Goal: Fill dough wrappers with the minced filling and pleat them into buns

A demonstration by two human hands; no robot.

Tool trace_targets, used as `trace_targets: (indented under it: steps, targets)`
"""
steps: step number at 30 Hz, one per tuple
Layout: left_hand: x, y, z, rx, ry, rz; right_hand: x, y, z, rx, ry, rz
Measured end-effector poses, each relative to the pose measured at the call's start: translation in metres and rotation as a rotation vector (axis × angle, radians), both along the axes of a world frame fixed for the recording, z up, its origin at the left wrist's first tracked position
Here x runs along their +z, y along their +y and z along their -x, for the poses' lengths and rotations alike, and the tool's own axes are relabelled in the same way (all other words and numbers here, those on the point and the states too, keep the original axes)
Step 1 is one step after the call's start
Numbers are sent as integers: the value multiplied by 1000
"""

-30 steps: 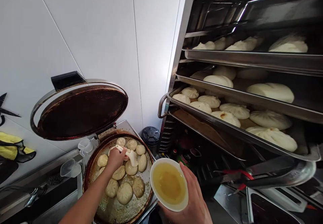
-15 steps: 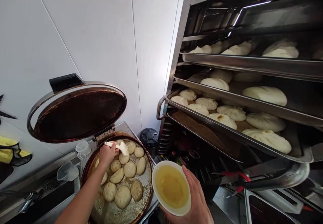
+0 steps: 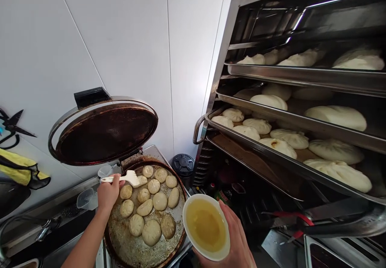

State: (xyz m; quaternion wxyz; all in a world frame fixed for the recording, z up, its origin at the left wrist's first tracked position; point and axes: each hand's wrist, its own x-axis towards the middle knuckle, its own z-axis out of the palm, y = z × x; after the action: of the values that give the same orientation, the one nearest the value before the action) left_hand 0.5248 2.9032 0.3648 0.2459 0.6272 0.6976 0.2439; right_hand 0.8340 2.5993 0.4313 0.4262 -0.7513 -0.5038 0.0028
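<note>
Between its fingers my left hand (image 3: pixel 109 193) grips a white pastry brush (image 3: pixel 128 177), its bristles over a pale bun at the upper left of the round griddle (image 3: pixel 126 246). Several flat, browned buns (image 3: pixel 151 232) lie on the oily griddle surface. At the griddle's right side my right hand (image 3: pixel 237 236) holds a white bowl (image 3: pixel 184 223) by its rim and side. Yellow oil-like liquid (image 3: pixel 206 224) fills much of the bowl, which is tilted towards me.
The griddle's dark lid (image 3: pixel 107 135) stands raised against the white wall. To the right, a metal rack holds trays (image 3: pixel 271 71) of white buns. Clear plastic cups (image 3: pixel 87 198), a tap (image 3: pixel 44 229) and scissors (image 3: pixel 18 124) are at the left; a black-lidded container (image 3: pixel 183 163) sits behind.
My left hand has moved the brush left across the griddle, from the upper-middle buns to one nearer the left rim. My right hand still holds the bowl. The view has shifted slightly left.
</note>
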Motion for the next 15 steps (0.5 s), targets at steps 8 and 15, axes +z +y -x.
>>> trace_targets:
  steps: [8,15]
  targets:
    - [4,-42,59,7,73,3,-4,3,2,39,-32,-17]
    - [9,-96,54,-389,95,-120,-6,6,4,66,-52,-38]
